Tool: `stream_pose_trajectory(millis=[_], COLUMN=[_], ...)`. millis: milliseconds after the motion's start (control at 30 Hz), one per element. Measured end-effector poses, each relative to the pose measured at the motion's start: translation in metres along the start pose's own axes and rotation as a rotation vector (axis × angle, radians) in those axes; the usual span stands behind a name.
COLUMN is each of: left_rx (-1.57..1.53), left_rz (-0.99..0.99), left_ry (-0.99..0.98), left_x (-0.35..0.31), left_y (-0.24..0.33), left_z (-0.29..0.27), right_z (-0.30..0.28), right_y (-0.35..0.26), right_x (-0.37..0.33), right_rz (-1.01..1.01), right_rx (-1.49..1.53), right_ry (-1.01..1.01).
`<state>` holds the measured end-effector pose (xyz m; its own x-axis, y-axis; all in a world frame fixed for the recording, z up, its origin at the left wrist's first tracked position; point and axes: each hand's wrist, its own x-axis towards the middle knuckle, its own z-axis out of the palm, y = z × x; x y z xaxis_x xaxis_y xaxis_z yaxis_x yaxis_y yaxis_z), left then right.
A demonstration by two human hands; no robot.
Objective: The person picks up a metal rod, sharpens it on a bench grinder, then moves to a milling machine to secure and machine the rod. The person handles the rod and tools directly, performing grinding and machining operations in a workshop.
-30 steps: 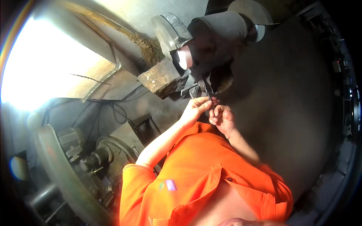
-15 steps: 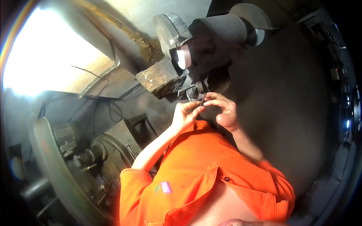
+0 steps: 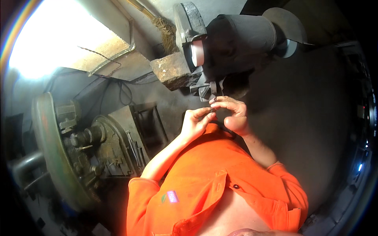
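My left hand [image 3: 195, 122] is closed in front of my body, thumb and fingers pinched on a small dark piece [image 3: 212, 110]. My right hand [image 3: 235, 113] meets it from the other side, its fingers bent and fingertips at the same piece. Fingers cover most of the piece, so its kind cannot be made out. Just beyond the fingertips is a grey metal bracket [image 3: 205, 91] under a bench grinder [image 3: 249, 31]. The grinder's thick grey wheel [image 3: 193, 19] is at its left end.
A rough stone block [image 3: 171, 70] sits beside the grinder, with a straw broom [image 3: 165, 31] behind it. A brightly lit box-like duct [image 3: 114, 51] stands at upper left. On the left is a machine [image 3: 112, 143] with a large curved green guard [image 3: 55, 153]. Cables [image 3: 125, 92] hang between them.
The whole view has shifted, so the grinder and block appear farther right. Both hands stay together at the small piece; the right fingers have shifted slightly, and the bracket shows more clearly beyond them.
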<state>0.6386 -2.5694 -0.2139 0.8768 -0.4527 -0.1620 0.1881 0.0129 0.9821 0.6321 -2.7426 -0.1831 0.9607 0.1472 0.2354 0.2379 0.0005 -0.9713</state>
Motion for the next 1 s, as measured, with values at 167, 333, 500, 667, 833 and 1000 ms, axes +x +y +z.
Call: stream_pose_trajectory(millis=[167, 333, 500, 667, 833, 1000], left_rx=[-0.012, 0.22, 0.314, 0.076, -0.14, -0.22], left_rz=[0.058, 0.216, 0.213, -0.061, -0.225, -0.348], left_ry=[0.065, 0.023, -0.054, -0.138, -0.135, -0.144], left_x=[0.003, 0.013, 0.019, 0.022, 0.037, 0.056], left_y=[-0.002, -0.007, -0.006, 0.001, -0.01, -0.013], left_z=[-0.005, -0.028, -0.041, -0.04, -0.037, -0.041], right_z=[0.004, 0.012, 0.024, 0.028, 0.017, 0.011], right_y=[0.006, 0.012, 0.016, 0.028, 0.054, 0.079], right_x=[0.001, 0.003, 0.002, 0.004, 0.017, 0.028], right_rz=[0.03, -0.024, 0.012, 0.054, 0.006, 0.106], right_rx=[0.061, 0.052, 0.069, 0.031, -0.041, 0.134], right_ry=[-0.008, 0.009, 0.07, 0.112, 0.127, 0.166])
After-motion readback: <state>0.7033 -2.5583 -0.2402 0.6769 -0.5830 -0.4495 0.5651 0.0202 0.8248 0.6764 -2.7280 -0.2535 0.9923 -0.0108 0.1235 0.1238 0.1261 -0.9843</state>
